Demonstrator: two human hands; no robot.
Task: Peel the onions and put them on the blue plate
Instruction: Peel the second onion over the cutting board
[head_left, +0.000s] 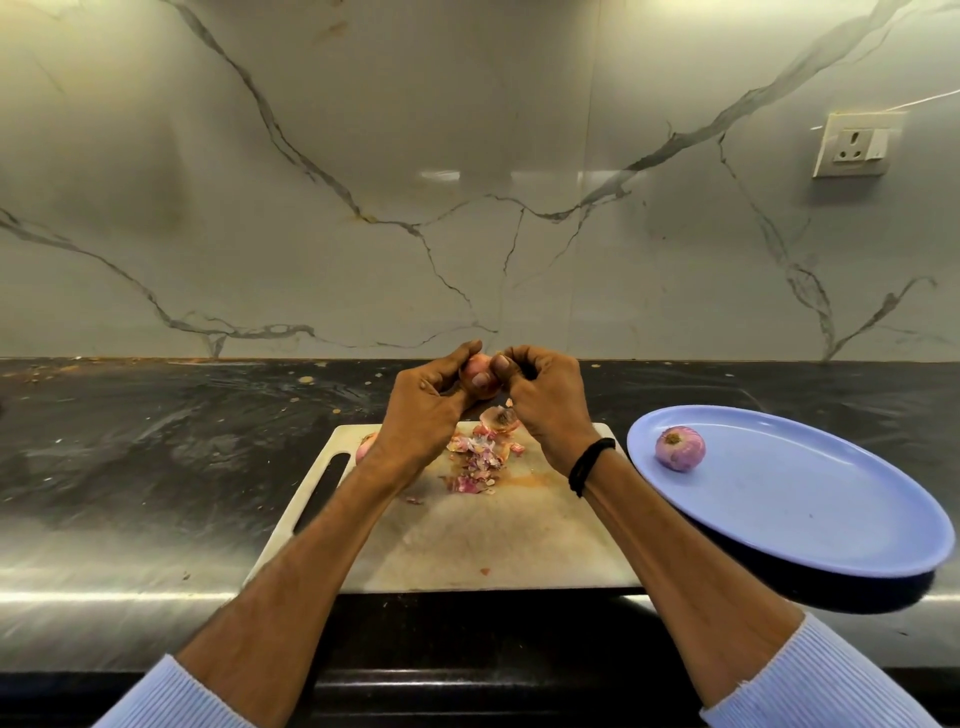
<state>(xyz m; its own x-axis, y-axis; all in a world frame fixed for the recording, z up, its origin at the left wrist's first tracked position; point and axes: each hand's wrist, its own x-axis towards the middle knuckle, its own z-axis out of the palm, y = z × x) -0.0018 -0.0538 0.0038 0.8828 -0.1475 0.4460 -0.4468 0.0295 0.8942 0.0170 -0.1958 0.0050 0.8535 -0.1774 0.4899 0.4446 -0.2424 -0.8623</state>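
My left hand (423, 402) grips a small pinkish onion (477, 370) above the far edge of the white cutting board (467, 540). My right hand (545, 397) pinches the onion's skin from the right, fingers curled. Loose pink peels (480, 457) lie in a heap on the board below the hands. Another onion (367, 446) shows partly behind my left wrist on the board's far left. A peeled purple onion (679, 448) sits on the blue plate (810, 519) at the right.
The board lies on a dark stone counter (156, 457) with crumbs near the marble backsplash. The plate's near edge overhangs the counter's front. A wall socket (854, 145) is at the upper right.
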